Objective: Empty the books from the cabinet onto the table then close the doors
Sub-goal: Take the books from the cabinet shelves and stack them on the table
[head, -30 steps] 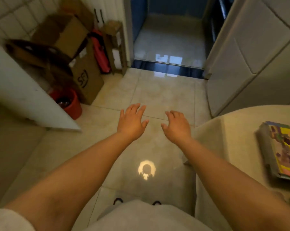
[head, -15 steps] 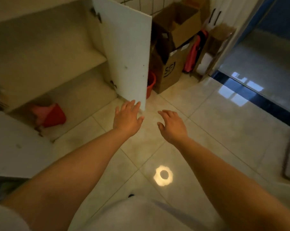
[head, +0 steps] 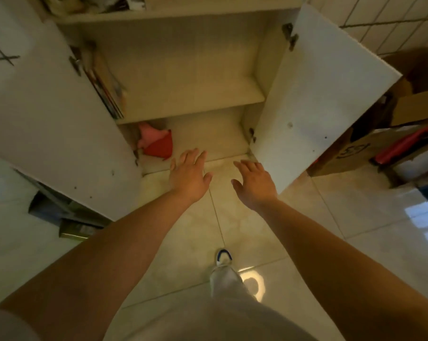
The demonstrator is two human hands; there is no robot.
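the cabinet [head: 183, 70] stands with its left door [head: 48, 114] and right door [head: 313, 99] both wide open. a few books [head: 104, 87] lean upright against the left wall of the middle shelf, and a red and pink thing [head: 156, 142] lies on the bottom shelf. the left hand [head: 189, 175] and right hand [head: 256, 184] reach out over the floor before the cabinet, fingers spread and holding nothing.

The books [head: 104, 87] leaning at the left of the cabinet's middle shelf [head: 195, 107] are smeared by blur, so titles and count cannot be told. The top edge cuts off the clutter [head: 92, 3] above. The open left door [head: 48, 114] hides part of the dark objects [head: 60, 217] behind it.
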